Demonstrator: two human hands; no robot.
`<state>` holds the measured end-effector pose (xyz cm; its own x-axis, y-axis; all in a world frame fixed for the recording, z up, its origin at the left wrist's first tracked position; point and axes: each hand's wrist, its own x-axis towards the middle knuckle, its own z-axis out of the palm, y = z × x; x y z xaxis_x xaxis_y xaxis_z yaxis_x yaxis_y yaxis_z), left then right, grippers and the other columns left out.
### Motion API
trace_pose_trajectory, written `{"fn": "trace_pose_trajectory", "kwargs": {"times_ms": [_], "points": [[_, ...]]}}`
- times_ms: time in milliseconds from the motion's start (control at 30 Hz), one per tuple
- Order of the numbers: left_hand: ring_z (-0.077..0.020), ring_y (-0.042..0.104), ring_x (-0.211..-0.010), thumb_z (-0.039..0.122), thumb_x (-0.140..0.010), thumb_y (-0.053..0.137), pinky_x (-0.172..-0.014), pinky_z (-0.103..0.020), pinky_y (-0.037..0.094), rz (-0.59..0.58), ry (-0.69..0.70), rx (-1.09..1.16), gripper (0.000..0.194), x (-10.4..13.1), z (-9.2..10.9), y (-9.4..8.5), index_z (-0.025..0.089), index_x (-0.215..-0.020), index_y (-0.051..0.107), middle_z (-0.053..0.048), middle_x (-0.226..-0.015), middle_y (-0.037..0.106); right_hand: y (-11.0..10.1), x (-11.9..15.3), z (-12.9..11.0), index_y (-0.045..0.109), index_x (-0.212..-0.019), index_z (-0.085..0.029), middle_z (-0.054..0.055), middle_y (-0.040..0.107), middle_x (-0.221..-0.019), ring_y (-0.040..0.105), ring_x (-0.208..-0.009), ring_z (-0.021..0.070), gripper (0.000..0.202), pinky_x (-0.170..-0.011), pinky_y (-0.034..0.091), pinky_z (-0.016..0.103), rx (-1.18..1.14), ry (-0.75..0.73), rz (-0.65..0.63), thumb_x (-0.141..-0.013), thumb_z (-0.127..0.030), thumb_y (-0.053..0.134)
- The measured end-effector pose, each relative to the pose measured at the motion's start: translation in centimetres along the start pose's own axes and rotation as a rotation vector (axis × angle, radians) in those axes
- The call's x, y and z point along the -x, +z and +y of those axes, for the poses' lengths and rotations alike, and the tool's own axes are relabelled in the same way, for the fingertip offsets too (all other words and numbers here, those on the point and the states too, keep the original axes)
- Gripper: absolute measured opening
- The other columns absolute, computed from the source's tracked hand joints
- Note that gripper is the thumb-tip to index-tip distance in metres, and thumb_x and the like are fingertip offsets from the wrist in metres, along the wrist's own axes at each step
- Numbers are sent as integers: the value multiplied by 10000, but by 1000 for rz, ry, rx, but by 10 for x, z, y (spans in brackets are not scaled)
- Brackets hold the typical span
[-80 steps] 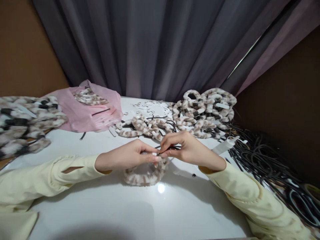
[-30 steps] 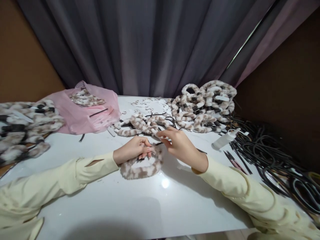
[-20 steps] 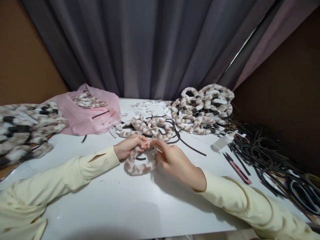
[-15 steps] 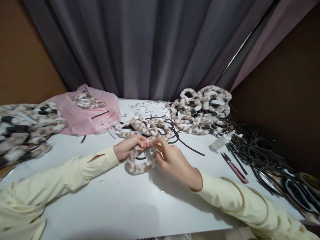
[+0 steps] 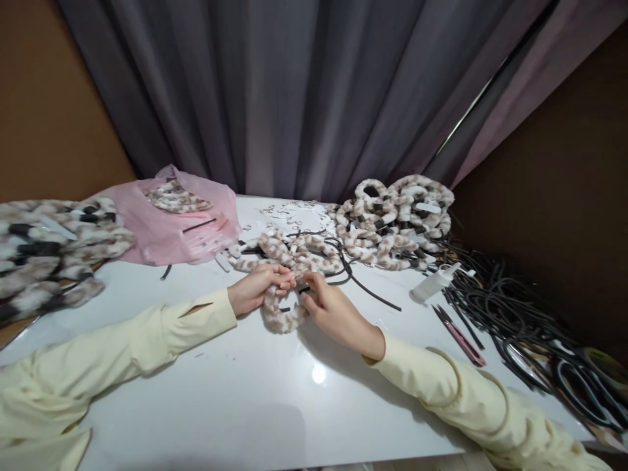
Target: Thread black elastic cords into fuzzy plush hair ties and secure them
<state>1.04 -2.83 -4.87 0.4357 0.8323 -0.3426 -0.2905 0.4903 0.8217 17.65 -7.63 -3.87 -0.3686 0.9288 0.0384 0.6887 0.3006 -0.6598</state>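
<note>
A furry white-and-brown ring (image 5: 282, 319) hangs low over the white table between my hands. My left hand (image 5: 260, 286) pinches its upper left part with thumb and fingers. From the right, my right hand (image 5: 333, 311) has thumb and fingertips closed on the ring's upper right side. A short dark cord end shows inside the loop, and another dark bit is at my right fingertips. The exact join between the hands is too small to make out. Just behind lie more furry loops (image 5: 275, 247) with a black cord (image 5: 375, 296) trailing to the right.
A pink plastic bag (image 5: 147, 229) and a furry pile (image 5: 36, 275) are at the left. Back right holds another furry heap (image 5: 422, 203). A white bottle (image 5: 434, 284), pink-handled snips (image 5: 464, 341), black cords (image 5: 510, 294) and large scissors (image 5: 581, 386) lie right.
The furry ring has turned and shifted slightly right, and less of it shows below my hands. My right hand has moved a little left and closed in toward my left hand.
</note>
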Motion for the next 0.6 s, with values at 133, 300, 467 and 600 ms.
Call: {"fn": "trace_pose_trajectory", "kwargs": {"times_ms": [133, 300, 467, 600], "points": [[-20, 461, -407, -23, -677, 537, -393, -104, 335, -1, 15, -8, 109, 1, -1, 0, 78, -638, 523, -35, -625, 569, -4, 1, -4, 485, -1045, -181, 27, 573, -752, 505, -628, 146, 232, -572, 335, 241, 96, -40, -40, -826, -152, 412], [-22, 469, -411, -7, -657, 583, -406, -112, 343, -2, 37, -31, 106, 0, -1, -3, 84, -663, 530, -20, -621, 578, -8, -8, -2, 508, -1012, -184, -8, 575, -718, 443, -411, 73, 205, -441, 365, 208, -352, 99, -210, -837, -171, 402], [-53, 516, -472, 78, -645, 677, -468, -145, 395, -15, 100, -87, 152, 2, -2, -1, 90, -731, 552, -25, -646, 621, -10, -18, 2, 488, -899, -173, -15, 581, -740, 518, -362, 68, 97, -323, 335, 179, -740, 213, -280, -805, -195, 491], [-65, 530, -512, 167, -650, 712, -511, -160, 406, -37, 158, -177, 218, 4, -4, 2, 111, -763, 534, -2, -617, 618, -11, -19, 1, 525, -795, -147, -40, 549, -617, 472, -363, 49, 16, -334, 344, 163, -785, 229, -210, -783, -156, 519]]}}
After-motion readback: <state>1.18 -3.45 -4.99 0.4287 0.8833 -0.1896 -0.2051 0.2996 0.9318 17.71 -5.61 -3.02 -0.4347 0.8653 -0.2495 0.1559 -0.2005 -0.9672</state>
